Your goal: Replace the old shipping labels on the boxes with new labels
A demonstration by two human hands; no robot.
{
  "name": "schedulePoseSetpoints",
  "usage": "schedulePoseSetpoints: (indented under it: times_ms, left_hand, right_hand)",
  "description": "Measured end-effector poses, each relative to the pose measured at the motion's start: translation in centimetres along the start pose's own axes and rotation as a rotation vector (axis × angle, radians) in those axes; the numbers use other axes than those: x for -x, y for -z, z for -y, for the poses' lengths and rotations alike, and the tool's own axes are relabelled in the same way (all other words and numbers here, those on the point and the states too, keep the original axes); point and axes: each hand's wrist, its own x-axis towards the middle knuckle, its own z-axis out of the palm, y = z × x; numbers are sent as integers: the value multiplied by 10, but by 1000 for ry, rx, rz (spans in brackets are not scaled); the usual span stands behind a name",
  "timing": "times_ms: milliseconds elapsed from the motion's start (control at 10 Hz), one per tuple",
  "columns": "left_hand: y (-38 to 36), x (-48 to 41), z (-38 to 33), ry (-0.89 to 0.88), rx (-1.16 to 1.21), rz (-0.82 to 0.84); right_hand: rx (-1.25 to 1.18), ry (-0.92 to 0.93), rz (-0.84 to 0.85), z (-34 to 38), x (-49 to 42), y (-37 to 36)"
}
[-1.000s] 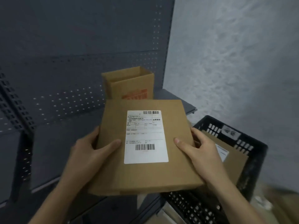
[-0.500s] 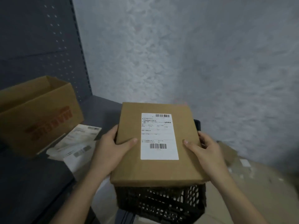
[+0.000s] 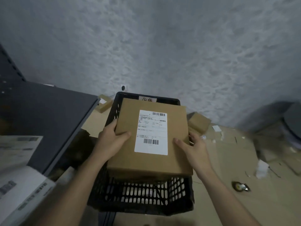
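Box (image 3: pixel 151 139) sits at the centre of the frame, flat and label-up, and you hold it by both side edges over the black crate (image 3: pixel 143 193). Your left hand (image 3: pixel 112 141) clasps its left edge with the thumb lying across the top face and the fingers curled underneath. Your right hand (image 3: pixel 193 144) clasps the right edge the same way, thumb on top pointing toward the label (image 3: pixel 151 132). That white label, with a barcode at its upper right and another near its bottom, lies flat on the box's top face between your two thumbs.

Nearest you, at the lower left of the frame, blurred sheets of paper (image 3: pixel 21 185) lie on the grey shelf (image 3: pixel 45 115). The crate's slotted near wall shows below the box; whether the box rests on something inside the crate you cannot tell. At the lower right, a small round dark item (image 3: pixel 240 186) lies on the flattened cardboard (image 3: pixel 228 160) covering the floor. Farther back, a small carton (image 3: pixel 199 122) sits just right of the crate and another one (image 3: pixel 104 103) at its far left corner. A handwritten tag (image 3: pixel 147 99) marks the crate's far rim, against the grey wall (image 3: pixel 162 46).
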Motion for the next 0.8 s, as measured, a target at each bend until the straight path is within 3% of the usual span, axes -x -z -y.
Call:
schedulePoseSetpoints:
  times_ms: [200, 700, 800]
  left_hand:
    - [-15, -30, 13, 130, -4, -35]
    - [-13, -33, 19, 194, -34, 10]
    - [-10, -19, 13, 159, -49, -82]
  right_hand:
    - [49, -32, 42, -18, -43, -14]
    - [52, -56, 69, -21, -53, -12]
    - [12, -86, -9, -16, -44, 1]
